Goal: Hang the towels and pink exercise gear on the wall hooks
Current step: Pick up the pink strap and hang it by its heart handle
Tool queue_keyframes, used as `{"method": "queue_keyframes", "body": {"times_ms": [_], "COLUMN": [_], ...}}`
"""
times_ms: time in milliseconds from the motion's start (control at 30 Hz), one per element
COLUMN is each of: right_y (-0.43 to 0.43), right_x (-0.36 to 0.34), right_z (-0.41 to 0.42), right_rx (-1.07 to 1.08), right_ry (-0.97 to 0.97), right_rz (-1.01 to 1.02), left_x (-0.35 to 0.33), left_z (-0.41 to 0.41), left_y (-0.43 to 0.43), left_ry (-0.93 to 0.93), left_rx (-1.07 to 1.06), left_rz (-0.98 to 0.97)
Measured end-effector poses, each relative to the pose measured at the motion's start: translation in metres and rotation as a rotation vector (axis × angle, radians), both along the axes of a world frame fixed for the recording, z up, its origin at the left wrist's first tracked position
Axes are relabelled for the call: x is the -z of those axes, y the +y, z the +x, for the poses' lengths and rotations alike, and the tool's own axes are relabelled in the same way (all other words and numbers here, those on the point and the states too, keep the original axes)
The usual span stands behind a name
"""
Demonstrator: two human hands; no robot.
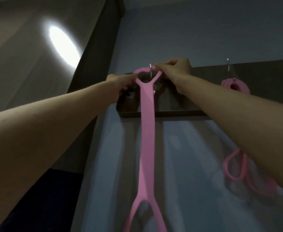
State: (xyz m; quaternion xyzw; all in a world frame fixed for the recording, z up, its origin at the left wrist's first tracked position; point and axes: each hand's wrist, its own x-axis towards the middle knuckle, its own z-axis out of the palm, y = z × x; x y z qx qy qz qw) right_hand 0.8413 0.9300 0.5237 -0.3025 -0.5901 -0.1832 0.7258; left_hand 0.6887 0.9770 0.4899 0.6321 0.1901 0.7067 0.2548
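Left forearm (pixel 45 131): nearest the lens, reaching up from the lower left corner.
Ceiling light (pixel 63 46): a bright oval at upper left, well apart from everything else.
Dark upright (pixel 100 47): a tall dark edge between the ceiling and the blue wall (pixel 187 30).
Left hand (pixel 120 82): thumb and fingers closed together, pinching the left side of the band's top loop.
Pink band (pixel 148 131): a flat strap. Its top loop is pulled wide between both hands. The strap hangs straight down the wall and splits into a second loop, which the bottom edge of the view cuts off.
Left hook (pixel 150 70): thin metal wire that crosses the loop's top strand and shows through the opening. Whether the strand bears on it cannot be told.
Right hand (pixel 176 69): fingers bunched, pinching the top strand just beside that hook.
Dark board (pixel 204 91): horizontal, with its left end behind the left hand and its lower edge below both wrists. A bare stretch lies between the two hooks.
Right forearm (pixel 238 106): comes in from the right edge, crossing in front of the board.
Right hook (pixel 228 67): well apart from the first. It carries pink gear (pixel 236 86) (blurred, a thick ring shape as far as can be made out).
Pink cords (pixel 234 164): loops hanging below, partly behind the right forearm.
Open room: bare wall on either side of the hanging strap.
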Motion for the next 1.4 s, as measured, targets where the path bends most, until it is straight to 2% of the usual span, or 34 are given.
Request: {"method": "queue_keyframes", "body": {"times_ms": [100,300,433,700,833,933,1033,1167,1400], "right_y": [0.005,0.008,0.009,-0.005,-0.026,-0.047,-0.074,-0.119,-0.192], "right_x": [0.007,0.026,0.036,0.05,0.071,0.088,0.114,0.171,0.285], "right_z": [0.0,0.001,0.003,0.005,0.01,0.008,0.001,-0.007,0.004], "right_rx": [0.038,0.261,0.297,0.565,0.561,0.59,0.593,0.585,0.747], "right_ry": [-0.045,-0.12,-0.149,-0.308,-0.349,-0.33,-0.346,-0.358,-0.404], "right_rz": [0.021,0.08,0.075,-0.079,-0.091,-0.08,-0.073,-0.111,-0.24], "left_x": [0.01,0.031,0.032,0.033,0.05,0.069,0.096,0.143,0.232], "left_z": [-0.002,0.004,0.005,0.007,0.004,0.001,-0.005,-0.015,-0.024], "left_y": [0.002,0.005,0.004,0.01,-0.004,-0.023,-0.046,-0.079,-0.146], "left_ry": [0.018,0.063,0.067,0.103,0.242,0.368,0.507,0.536,0.668], "left_rx": [-0.035,-0.102,-0.153,-0.312,-0.385,-0.515,-0.677,-0.567,-0.665], "left_rz": [0.023,0.099,0.103,0.117,0.225,0.352,0.432,0.388,0.475]}}
